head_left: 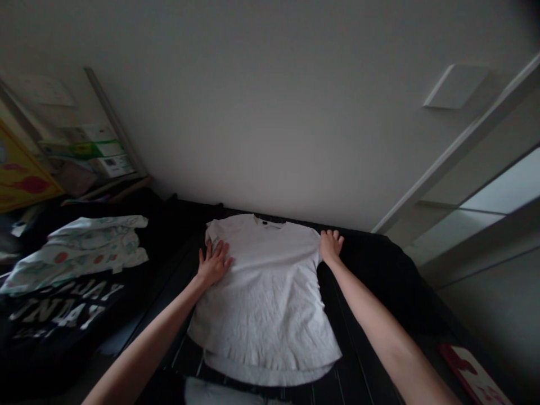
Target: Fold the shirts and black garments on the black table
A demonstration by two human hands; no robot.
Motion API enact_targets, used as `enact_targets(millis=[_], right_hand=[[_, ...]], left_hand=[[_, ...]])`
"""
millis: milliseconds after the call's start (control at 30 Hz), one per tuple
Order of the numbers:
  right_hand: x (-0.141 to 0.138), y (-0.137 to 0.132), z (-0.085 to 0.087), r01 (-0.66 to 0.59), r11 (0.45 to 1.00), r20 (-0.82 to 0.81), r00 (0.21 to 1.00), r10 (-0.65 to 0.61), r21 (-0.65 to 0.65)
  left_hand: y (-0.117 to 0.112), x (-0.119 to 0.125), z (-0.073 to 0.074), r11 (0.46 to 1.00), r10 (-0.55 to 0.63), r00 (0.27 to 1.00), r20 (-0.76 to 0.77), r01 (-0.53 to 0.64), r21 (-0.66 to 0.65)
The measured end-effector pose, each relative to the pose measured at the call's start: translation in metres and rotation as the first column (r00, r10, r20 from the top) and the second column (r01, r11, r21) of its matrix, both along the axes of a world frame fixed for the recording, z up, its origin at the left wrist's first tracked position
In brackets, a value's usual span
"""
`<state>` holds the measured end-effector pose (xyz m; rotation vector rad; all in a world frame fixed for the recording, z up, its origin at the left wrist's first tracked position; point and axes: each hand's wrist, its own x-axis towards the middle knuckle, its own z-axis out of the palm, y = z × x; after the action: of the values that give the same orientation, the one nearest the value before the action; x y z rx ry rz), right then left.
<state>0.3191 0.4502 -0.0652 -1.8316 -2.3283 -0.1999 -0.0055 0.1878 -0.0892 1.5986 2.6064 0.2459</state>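
Note:
A white short-sleeved T-shirt lies spread out, neckline away from me, on a black seat-like surface. Its lower part is wrinkled, and a longer back hem shows below the front one. My left hand rests flat near the shirt's left sleeve with the fingers spread. At the right sleeve, my right hand has its fingers curled over the cloth edge, closed on it; the fingertips are partly hidden.
To the left lie a white patterned garment and a black garment with white lettering. A grey wall rises behind the surface. Boxes stand at the far left. A red and white item is at lower right.

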Motion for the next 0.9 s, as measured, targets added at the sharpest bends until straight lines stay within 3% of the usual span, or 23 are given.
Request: enact_targets(millis=[67, 133, 233, 333, 400, 567, 767, 900], right_hand=[[-0.003, -0.007, 0.001, -0.01, 1.0, 0.003, 1.0, 0.01, 0.003], [-0.011, -0.021, 0.002, -0.013, 0.999, -0.011, 1.0, 0.014, 0.036], [-0.03, -0.052, 0.005, -0.108, 0.991, -0.042, 0.993, 0.112, 0.081], [-0.054, -0.096, 0.007, -0.301, 0.953, -0.078, 0.95, 0.302, 0.032], [-0.069, -0.133, 0.005, -0.452, 0.892, -0.134, 0.883, 0.449, 0.007], [-0.1, -0.225, -0.001, -0.706, 0.708, -0.319, 0.676, 0.664, -0.022], [-0.13, -0.294, 0.008, -0.796, 0.598, -0.462, 0.567, 0.682, -0.093], [-0.146, -0.328, 0.005, -0.842, 0.525, -0.494, 0.511, 0.703, -0.124]], left_hand=[[0.001, 0.006, 0.006, 1.0, 0.012, 0.999, 0.036, -0.013, 0.021], [0.006, 0.007, 0.014, 0.988, 0.071, 0.997, 0.026, -0.074, 0.134], [0.02, -0.001, 0.026, 0.914, 0.262, 0.965, 0.028, -0.257, 0.313], [0.041, -0.019, 0.034, 0.842, 0.442, 0.891, 0.104, -0.452, 0.295], [0.055, -0.033, 0.035, 0.833, 0.475, 0.865, 0.163, -0.502, 0.233], [0.077, -0.063, 0.027, 0.888, 0.39, 0.892, 0.23, -0.431, 0.163], [0.079, -0.071, 0.014, 0.937, 0.253, 0.931, 0.262, -0.303, 0.173], [0.074, -0.073, 0.016, 0.955, 0.139, 0.932, 0.335, -0.216, 0.204]])
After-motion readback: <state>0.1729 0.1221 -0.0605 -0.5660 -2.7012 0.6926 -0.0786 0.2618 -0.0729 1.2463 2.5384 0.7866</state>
